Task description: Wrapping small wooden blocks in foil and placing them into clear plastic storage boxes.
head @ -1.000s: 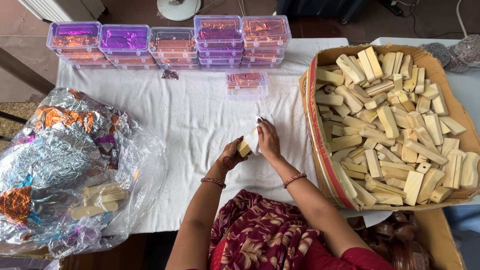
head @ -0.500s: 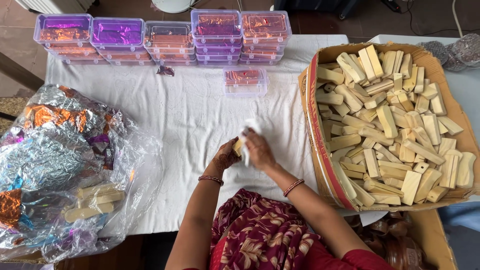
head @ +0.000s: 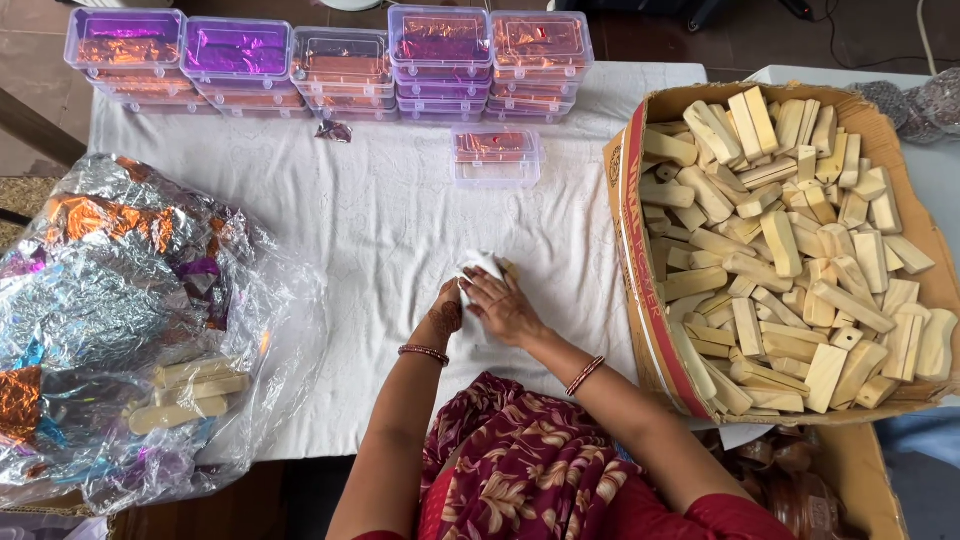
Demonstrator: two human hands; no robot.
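My left hand and my right hand are pressed together low over the white tablecloth, both closed round a pale wooden piece wrapped in a white cloth or paper. The right hand lies on top, fingers spread over the wrap. Only a corner of the wood shows past the fingers. A cardboard box full of several similar pale wooden blocks sits just right of my hands.
Clear lidded plastic boxes with purple and orange foil stand stacked along the far edge; a single one sits nearer. A clear bag of crumpled foil and a few wooden pieces lies at left.
Both hands have dropped from raised above the cloth down onto the table. The wrapped piece went with them and is now more covered by the right hand.
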